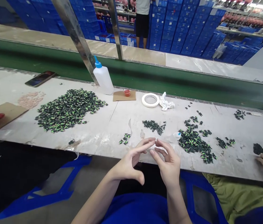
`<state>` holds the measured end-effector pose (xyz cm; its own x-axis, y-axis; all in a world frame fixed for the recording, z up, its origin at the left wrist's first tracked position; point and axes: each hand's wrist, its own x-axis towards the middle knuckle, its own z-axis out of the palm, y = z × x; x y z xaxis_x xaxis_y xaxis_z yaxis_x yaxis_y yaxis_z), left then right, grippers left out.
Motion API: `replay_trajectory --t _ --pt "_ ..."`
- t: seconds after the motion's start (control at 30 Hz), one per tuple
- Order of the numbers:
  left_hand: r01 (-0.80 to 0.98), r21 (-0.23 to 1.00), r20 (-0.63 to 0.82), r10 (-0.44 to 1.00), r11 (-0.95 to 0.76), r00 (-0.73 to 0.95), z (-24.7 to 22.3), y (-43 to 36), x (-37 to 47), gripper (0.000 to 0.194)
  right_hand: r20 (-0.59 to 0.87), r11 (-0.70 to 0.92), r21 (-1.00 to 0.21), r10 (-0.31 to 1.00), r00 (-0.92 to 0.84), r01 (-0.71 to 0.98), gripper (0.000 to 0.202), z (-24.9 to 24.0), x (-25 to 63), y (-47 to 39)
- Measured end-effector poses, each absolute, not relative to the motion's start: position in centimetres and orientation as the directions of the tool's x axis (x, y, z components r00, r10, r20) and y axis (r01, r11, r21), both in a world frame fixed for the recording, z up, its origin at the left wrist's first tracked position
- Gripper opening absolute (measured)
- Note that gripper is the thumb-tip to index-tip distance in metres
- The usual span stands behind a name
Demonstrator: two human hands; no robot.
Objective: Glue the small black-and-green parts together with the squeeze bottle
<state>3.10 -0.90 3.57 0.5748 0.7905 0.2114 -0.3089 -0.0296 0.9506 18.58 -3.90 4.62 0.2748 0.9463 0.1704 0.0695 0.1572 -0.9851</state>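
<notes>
- At six o'clock, by the near edge of the surface (109,141), you are holding your left hand (130,161) and right hand (170,163) with their fingertips nearly meeting.
- Your left hand is showing long, extended fingers, its thumb standing well apart; your right hand is curving, thumb near the forefinger. I am not able to tell whether something tiny is sitting between those fingertips.
- You are probably doing fine fingertip work on the small black-and-green pieces, and the next move is likely calling for a light, steady pinch, since bits this small could be slipping.
- The pieces are looking dark with bright green marks. They are lying heaped in a right-hand pile (193,141) towards two o'clock and a broader left-hand pile (68,109) towards ten o'clock.
- Nearer you, a small cluster (125,138) is lying at ten o'clock, and a mostly dark cluster (153,125) at twelve.
- Beyond that, a tape roll (144,100) is resting at twelve o'clock, and a white bottle (104,80) is standing at eleven.
</notes>
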Motion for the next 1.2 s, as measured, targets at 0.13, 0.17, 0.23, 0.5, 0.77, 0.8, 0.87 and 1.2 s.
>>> replay_trajectory --t 0.13,0.17,0.23,0.5,0.77,0.8,0.87,1.2 --pt "-0.242 0.956 0.288 0.690 -0.166 0.664 4.7 -1.5 2.2 0.116 0.259 0.224 -0.956 0.948 0.186 0.188 0.028 5.3 18.8 -4.3" --pt "-0.201 0.958 0.286 0.672 -0.203 0.683 5.0 -1.6 2.0 0.119 0.271 0.234 -0.949 0.947 0.171 0.209 0.028 5.5 19.0 -4.5" --pt "-0.116 0.955 0.272 0.646 -0.274 0.713 5.4 -2.0 1.5 0.122 0.301 0.261 -0.932 0.944 0.135 0.253 0.029 5.8 19.3 -4.8" --pt "0.196 0.882 0.156 0.658 -0.428 0.736 6.3 -3.5 1.2 0.132 0.383 0.346 -0.857 0.923 0.024 0.381 0.030 6.9 19.9 -5.5" --pt "0.266 0.837 0.089 0.599 -0.478 0.796 5.9 -3.0 -1.5 0.102 0.258 0.325 -0.854 0.943 -0.212 0.407 0.006 4.6 21.5 -6.9" --pt "0.282 0.835 0.113 0.650 -0.472 0.751 5.9 -2.7 -2.0 0.089 0.174 0.277 -0.861 0.948 -0.266 0.426 0.007 3.9 21.6 -7.2" --pt "0.341 0.832 0.155 0.774 -0.437 0.614 6.1 -2.1 -2.7 0.055 -0.061 0.133 -0.857 0.933 -0.354 0.497 0.008 1.9 21.3 -7.7" --pt "0.382 0.815 0.353 0.896 -0.436 0.270 5.3 -0.8 -1.6 0.024 -0.455 -0.062 -0.522 0.863 -0.217 0.851 0.014 -7.7 18.1 -5.7"
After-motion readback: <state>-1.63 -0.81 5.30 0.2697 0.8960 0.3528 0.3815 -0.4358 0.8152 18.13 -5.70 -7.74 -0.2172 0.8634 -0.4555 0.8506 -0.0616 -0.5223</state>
